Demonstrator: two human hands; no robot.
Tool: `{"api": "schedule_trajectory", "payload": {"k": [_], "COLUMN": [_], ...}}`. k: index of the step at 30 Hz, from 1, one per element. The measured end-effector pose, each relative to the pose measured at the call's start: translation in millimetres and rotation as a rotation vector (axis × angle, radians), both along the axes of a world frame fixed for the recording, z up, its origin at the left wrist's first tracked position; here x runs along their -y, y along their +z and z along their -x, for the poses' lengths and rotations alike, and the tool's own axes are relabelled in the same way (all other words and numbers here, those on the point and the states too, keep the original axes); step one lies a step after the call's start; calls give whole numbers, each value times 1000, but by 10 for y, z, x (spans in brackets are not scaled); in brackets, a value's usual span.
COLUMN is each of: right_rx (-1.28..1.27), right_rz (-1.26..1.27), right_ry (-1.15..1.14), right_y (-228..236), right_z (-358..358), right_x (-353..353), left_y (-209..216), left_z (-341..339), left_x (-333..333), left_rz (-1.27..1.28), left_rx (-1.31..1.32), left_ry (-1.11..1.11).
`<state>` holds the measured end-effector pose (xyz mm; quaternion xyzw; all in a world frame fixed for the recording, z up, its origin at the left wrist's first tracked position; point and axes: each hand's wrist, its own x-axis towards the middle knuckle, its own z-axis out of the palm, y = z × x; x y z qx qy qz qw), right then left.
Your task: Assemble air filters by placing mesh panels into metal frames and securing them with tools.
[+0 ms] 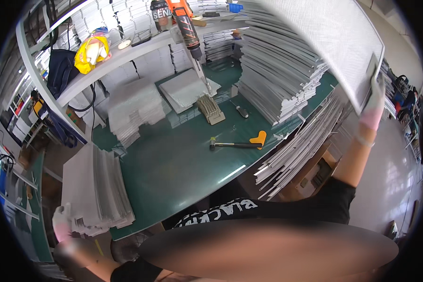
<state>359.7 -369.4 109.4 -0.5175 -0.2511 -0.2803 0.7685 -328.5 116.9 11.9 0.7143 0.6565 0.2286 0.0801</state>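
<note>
My right hand (375, 96), in a white and pink glove, grips the right edge of a large white mesh panel (326, 35) with a thin frame. The panel is raised and tilted over the far right of the green table. My left hand (62, 223), gloved alike, is at the outer side of a stack of thin grey-white panels (91, 188) on the table's left end. Its fingers look apart and hold nothing that I can see; whether they touch the stack I cannot tell.
On the green table (169, 164) lie a hammer (235, 144), an orange-yellow piece (258, 138), a screwdriver (239, 110) and a beige ridged block (211, 110). An orange power driver (185, 28) hangs above. A tall panel stack (277, 70) stands right, with white strips (301, 145) beside the table.
</note>
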Motion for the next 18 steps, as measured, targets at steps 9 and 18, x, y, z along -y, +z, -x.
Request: {"api": "schedule_trajectory", "payload": {"k": [9,18], "right_rx": [-305,333], "right_rz": [470,-28], "right_ry": [283,-377], "right_y": [1496,352], "right_z": [-2187,-94], "right_x": [-610,-1616], "left_y": [739,-96], "left_z": [714,-1181], "left_x": [38,1456], "left_rz": [70,-248], "left_rx": [722,318], "left_ry": [135,-422]}}
